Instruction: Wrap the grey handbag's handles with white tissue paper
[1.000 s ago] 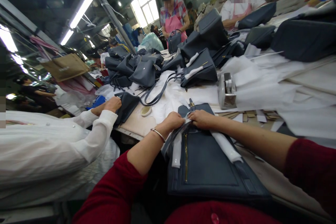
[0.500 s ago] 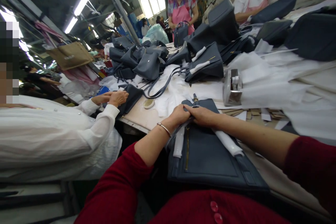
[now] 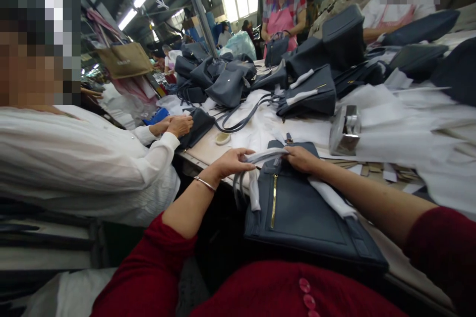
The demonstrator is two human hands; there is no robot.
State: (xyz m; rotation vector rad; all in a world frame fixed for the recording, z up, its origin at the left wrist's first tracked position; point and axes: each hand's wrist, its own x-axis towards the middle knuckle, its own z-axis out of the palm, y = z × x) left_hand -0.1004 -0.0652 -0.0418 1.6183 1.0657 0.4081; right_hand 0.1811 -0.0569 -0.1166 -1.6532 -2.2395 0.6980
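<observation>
A dark blue leather bag (image 3: 308,218) lies in front of me at the table's near edge, with a gold zipper (image 3: 274,200) and white-wrapped handles (image 3: 332,198) on its face. From its upper part a strap (image 3: 268,153), partly covered in clear or pale wrapping, stretches between my hands. My left hand (image 3: 235,162) is closed on the strap's left part, thumb and fingers pinching it. My right hand (image 3: 300,159) grips the strap near the bag's top; its fingertips are partly hidden. Loops of strap hang below my left hand.
A co-worker in a white blouse (image 3: 92,158) handles a dark bag (image 3: 199,129) to my left. Several blue bags (image 3: 226,84) are piled at the back. A tape dispenser (image 3: 345,131), a tape roll (image 3: 223,138) and white wrapping sheets (image 3: 401,119) lie on the table.
My hands were together at the bag's top; now they are apart. My left hand has moved left, drawing the strap out between them. The view has turned slightly left.
</observation>
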